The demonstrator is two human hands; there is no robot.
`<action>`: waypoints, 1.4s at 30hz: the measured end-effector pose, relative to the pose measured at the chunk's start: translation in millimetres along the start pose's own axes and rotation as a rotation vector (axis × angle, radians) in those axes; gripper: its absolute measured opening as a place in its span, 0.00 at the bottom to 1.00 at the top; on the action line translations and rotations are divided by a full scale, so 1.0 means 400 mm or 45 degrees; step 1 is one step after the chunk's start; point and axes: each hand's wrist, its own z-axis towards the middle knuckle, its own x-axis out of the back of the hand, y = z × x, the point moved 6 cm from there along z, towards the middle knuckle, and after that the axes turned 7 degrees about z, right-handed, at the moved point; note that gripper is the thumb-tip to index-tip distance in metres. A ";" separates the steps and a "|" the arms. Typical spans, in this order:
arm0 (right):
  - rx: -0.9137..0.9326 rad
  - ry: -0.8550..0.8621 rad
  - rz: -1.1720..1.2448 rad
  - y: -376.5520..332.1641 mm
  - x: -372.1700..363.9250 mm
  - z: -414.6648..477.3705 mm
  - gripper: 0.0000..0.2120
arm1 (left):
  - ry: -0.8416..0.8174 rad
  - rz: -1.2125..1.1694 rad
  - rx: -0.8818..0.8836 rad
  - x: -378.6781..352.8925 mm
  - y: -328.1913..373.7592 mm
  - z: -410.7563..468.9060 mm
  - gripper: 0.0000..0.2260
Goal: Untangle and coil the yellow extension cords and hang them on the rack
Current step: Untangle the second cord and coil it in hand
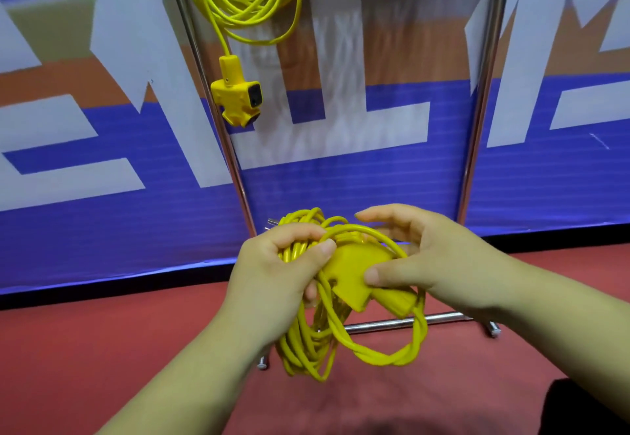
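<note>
While the left hand grips the cord bundle, the right hand pinches its socket block.

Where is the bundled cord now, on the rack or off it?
Off it: the left hand grips the bundled cord, and the right hand holds its socket block.

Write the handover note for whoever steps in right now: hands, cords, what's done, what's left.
Left hand grips the tangled cord bundle in front of the rack.
Right hand holds that cord's socket block, thumb on top.
Done: one coiled cord hangs on the rack, with the hanging socket block dangling below it.
Left: untangle and coil the held cord, then hang it.
</note>
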 end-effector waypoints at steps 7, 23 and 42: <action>-0.090 -0.151 0.185 0.020 -0.018 0.040 0.30 | 0.063 -0.112 0.088 0.023 -0.032 0.019 0.03; 0.740 -0.149 -0.992 -0.047 -0.085 0.015 0.30 | 0.163 -0.464 0.388 0.057 -0.064 0.007 0.09; 0.646 -0.146 -0.663 -0.054 -0.094 0.015 0.30 | 0.121 -0.619 0.380 0.088 -0.019 -0.013 0.10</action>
